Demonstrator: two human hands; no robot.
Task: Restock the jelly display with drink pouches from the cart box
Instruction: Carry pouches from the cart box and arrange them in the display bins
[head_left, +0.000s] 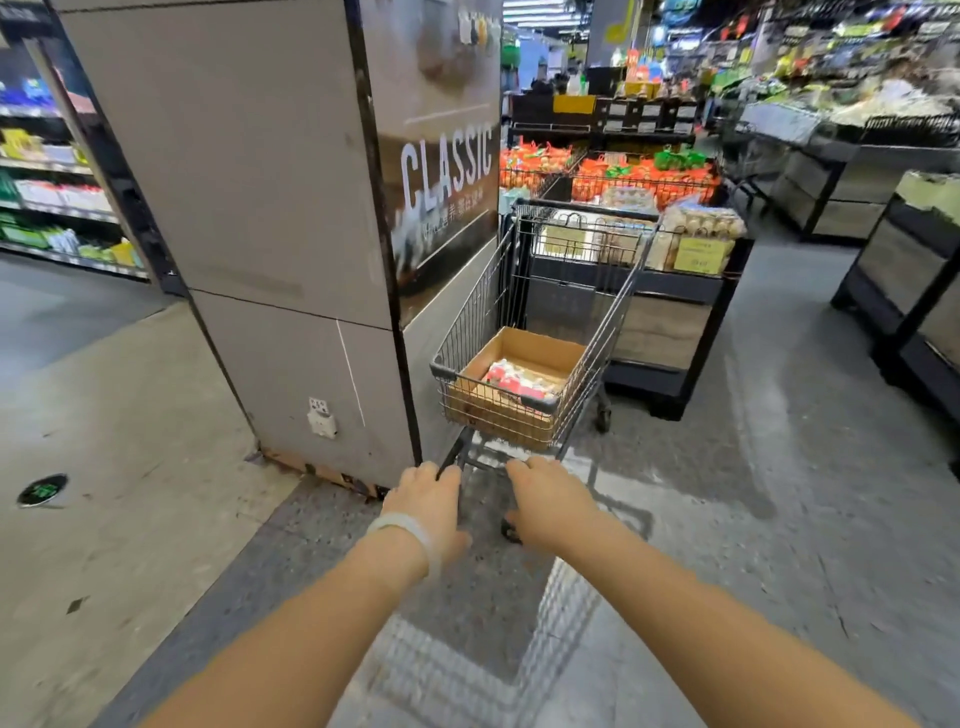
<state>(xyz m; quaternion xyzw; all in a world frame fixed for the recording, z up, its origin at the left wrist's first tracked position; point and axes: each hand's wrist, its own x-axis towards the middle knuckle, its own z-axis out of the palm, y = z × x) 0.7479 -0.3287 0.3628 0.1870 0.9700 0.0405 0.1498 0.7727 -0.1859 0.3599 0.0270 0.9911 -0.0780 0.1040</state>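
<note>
A grey wire shopping cart (467, 332) stands in front of me in a store aisle. In its basket lies an open cardboard box (530, 345) holding several red and white drink pouches (519, 382). My left hand (428, 501), with a pale band on the wrist, is closed over the left part of the cart handle. My right hand (550, 499) is closed over the right part of the handle. The handle itself is mostly hidden under my hands. No jelly display is clearly recognisable from here.
A large grey pillar (260, 208) with a "CLASSIC" poster stands close on the cart's left. Ahead is a black display stand (670, 322) with egg cartons and wire bins of orange bags. Dark display units (904, 270) line the right; shelves run at far left.
</note>
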